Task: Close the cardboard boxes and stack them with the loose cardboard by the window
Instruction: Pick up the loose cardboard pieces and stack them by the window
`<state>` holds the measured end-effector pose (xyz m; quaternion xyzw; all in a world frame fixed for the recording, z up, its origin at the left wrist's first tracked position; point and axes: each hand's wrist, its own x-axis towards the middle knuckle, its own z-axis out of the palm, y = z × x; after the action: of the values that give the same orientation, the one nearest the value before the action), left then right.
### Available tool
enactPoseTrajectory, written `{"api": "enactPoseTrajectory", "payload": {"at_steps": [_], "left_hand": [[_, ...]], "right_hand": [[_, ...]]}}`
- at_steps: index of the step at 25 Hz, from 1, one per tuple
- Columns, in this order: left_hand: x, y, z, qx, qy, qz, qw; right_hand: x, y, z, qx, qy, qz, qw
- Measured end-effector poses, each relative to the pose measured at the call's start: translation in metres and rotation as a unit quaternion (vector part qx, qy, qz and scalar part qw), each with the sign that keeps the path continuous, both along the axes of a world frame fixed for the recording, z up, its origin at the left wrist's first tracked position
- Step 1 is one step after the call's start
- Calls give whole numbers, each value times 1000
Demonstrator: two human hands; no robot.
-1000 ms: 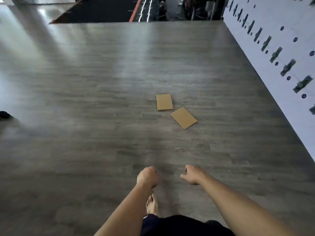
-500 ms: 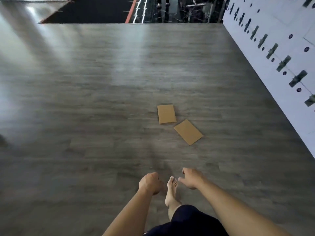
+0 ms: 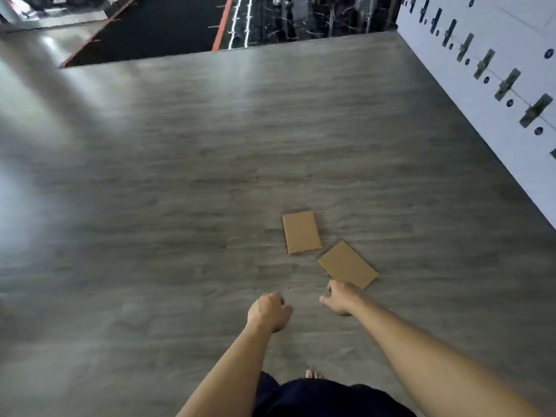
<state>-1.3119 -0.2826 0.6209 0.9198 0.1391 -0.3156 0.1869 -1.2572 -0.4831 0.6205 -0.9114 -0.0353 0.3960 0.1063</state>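
Two flat brown cardboard pieces lie on the grey wood-look floor. The farther cardboard piece (image 3: 301,232) lies nearly straight. The nearer cardboard piece (image 3: 347,264) is turned at an angle, its corner close to the first. My right hand (image 3: 341,297) hangs just in front of the nearer piece, fingers loosely curled, holding nothing. Further left, my left hand (image 3: 268,311) is also loosely curled and holds nothing. No cardboard box is in view.
A white wall (image 3: 493,94) with dark markings runs along the right side. At the far end the floor meets a black mat (image 3: 156,28) with a red edge. My bare foot (image 3: 313,374) and dark shorts (image 3: 325,398) show at the bottom.
I have walked forward, so the two cardboard pieces are now much closer. Both arms have stretched out further, and my right hand now reaches the edge of the nearer piece.
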Motion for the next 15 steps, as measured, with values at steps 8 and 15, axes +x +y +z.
{"api": "enactPoseTrajectory", "payload": {"at_steps": [8, 15], "left_hand": [[167, -6, -22, 31, 53, -230, 971], [303, -46, -16, -11, 27, -383, 923]], "right_hand": [[75, -10, -20, 1, 27, -169, 985], [131, -20, 3, 32, 8, -366, 930]]}}
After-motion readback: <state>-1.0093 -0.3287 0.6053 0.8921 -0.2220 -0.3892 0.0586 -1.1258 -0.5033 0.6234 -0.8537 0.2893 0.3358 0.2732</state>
